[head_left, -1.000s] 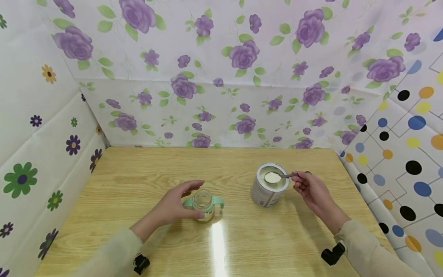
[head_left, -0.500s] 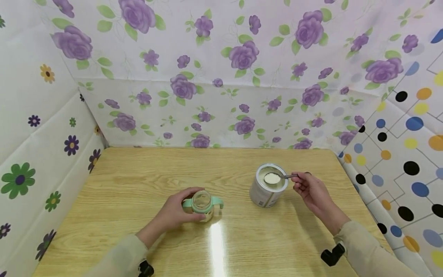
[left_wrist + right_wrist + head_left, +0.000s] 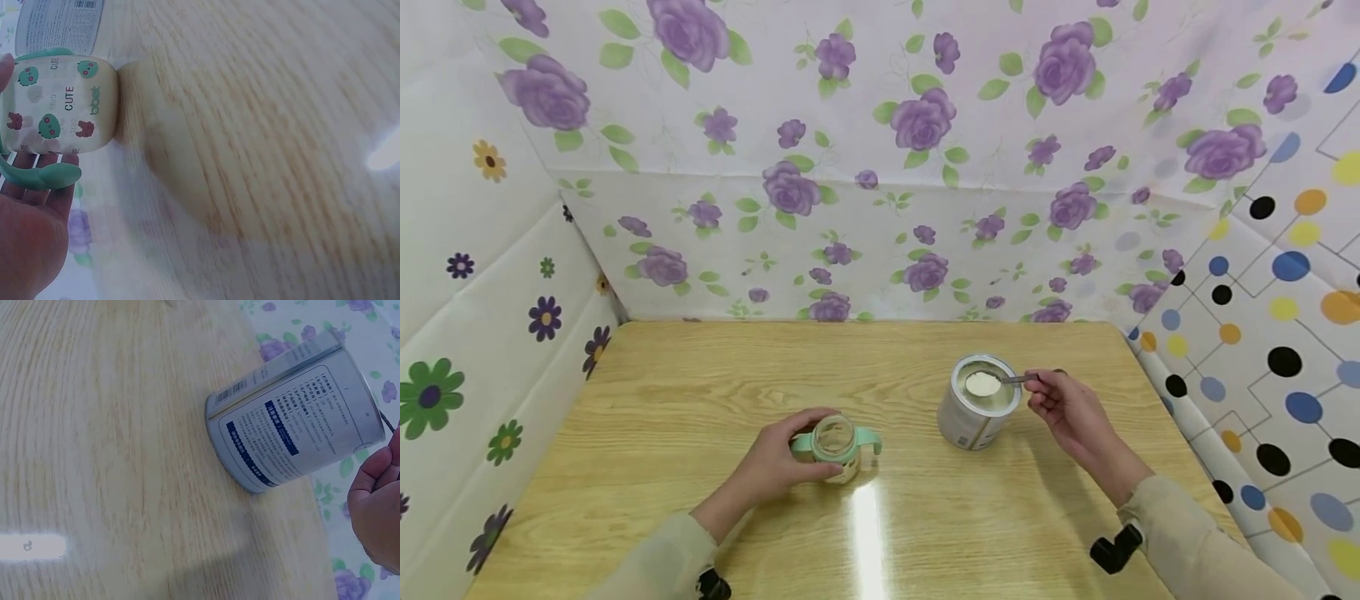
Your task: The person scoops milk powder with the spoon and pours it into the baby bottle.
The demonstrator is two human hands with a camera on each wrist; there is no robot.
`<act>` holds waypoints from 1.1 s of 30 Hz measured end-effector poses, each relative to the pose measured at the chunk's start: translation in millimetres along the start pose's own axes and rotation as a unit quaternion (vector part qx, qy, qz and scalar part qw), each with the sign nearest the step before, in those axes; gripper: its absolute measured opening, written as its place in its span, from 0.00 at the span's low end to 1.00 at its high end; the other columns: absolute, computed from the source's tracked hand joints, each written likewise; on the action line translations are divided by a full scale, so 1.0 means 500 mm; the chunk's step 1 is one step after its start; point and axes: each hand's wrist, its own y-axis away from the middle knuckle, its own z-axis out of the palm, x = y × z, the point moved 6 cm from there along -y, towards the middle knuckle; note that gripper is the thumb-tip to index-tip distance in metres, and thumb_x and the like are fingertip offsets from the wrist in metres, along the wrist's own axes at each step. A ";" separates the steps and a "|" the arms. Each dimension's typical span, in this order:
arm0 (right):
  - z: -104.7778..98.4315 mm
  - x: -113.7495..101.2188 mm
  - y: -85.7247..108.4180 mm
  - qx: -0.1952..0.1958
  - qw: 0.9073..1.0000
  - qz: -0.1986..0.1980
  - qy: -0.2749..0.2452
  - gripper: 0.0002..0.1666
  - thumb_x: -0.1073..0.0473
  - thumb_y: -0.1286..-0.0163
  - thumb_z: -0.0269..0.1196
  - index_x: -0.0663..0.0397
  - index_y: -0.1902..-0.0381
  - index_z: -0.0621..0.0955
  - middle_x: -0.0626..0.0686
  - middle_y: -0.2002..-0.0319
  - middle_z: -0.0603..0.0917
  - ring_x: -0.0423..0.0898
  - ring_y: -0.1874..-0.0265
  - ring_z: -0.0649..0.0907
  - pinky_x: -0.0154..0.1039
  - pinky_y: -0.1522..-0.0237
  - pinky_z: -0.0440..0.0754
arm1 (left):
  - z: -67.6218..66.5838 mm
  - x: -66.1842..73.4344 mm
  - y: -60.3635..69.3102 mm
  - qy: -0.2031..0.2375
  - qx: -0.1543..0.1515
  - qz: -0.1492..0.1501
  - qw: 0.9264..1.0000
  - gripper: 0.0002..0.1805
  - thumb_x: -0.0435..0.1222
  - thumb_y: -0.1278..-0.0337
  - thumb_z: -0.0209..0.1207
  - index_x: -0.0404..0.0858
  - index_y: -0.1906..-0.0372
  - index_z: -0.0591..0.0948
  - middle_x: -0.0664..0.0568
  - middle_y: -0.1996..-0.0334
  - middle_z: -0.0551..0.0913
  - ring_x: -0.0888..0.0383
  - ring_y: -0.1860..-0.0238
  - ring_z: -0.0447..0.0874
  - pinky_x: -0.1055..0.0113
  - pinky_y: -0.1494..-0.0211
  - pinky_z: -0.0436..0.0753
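Note:
My left hand (image 3: 778, 458) curls round a lidless baby bottle (image 3: 837, 454) with green handles, standing upright on the table. In the left wrist view the bottle (image 3: 69, 103) shows "CUTE" print and small green and red figures, with fingers behind it. My right hand (image 3: 1075, 412) pinches the handle of a metal spoon (image 3: 1018, 379). White powder (image 3: 982, 383) is heaped on the spoon's bowl, over the mouth of a lidless milk powder can (image 3: 966, 421). In the right wrist view, printed text covers the can (image 3: 294, 419) beside my right hand (image 3: 378, 506); the spoon's bowl is hidden there.
The wooden table (image 3: 715, 367) carries the bottle on the left and the can on the right, with a gap between them. Behind it hangs a cloth with purple roses (image 3: 925, 275). Patterned cloths also line both sides.
My left fingers have closed in round the bottle, which stays in place. The right hand and loaded spoon hold nearly still over the can. The head view has shifted slightly.

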 end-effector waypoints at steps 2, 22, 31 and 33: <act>0.002 -0.001 0.000 0.004 1.000 0.001 0.004 0.22 0.62 0.12 0.51 0.57 0.59 0.91 0.48 0.67 0.91 0.37 0.69 0.85 0.30 0.59 0.85 | 0.000 -0.001 0.000 -0.001 0.001 0.003 1.000 0.41 0.49 0.49 0.82 0.53 0.28 0.80 0.56 0.35 0.84 0.51 0.38 0.84 0.52 0.35 0.81; 0.173 -0.075 -0.012 -0.060 0.998 0.010 -0.003 0.20 0.63 0.12 0.50 0.60 0.57 0.88 0.50 0.68 0.91 0.38 0.68 0.87 0.30 0.61 0.83 | 0.000 0.005 0.001 -0.009 0.001 0.016 1.000 0.42 0.49 0.49 0.82 0.49 0.27 0.79 0.53 0.35 0.85 0.49 0.38 0.84 0.53 0.35 0.81; 0.274 -0.038 -0.017 -0.104 0.994 0.024 0.020 0.21 0.62 0.12 0.50 0.57 0.57 0.89 0.48 0.70 0.91 0.37 0.71 0.86 0.31 0.60 0.84 | 0.000 0.005 0.002 -0.013 0.002 0.013 1.000 0.42 0.49 0.49 0.82 0.50 0.27 0.79 0.53 0.35 0.85 0.49 0.37 0.84 0.51 0.35 0.81; 0.294 -0.027 -0.019 -0.112 0.993 0.025 0.029 0.21 0.62 0.12 0.49 0.56 0.57 0.89 0.47 0.70 0.91 0.37 0.71 0.85 0.32 0.59 0.85 | 0.001 0.003 0.000 -0.017 0.003 0.014 1.000 0.42 0.50 0.49 0.82 0.50 0.27 0.79 0.54 0.35 0.85 0.50 0.37 0.84 0.51 0.35 0.81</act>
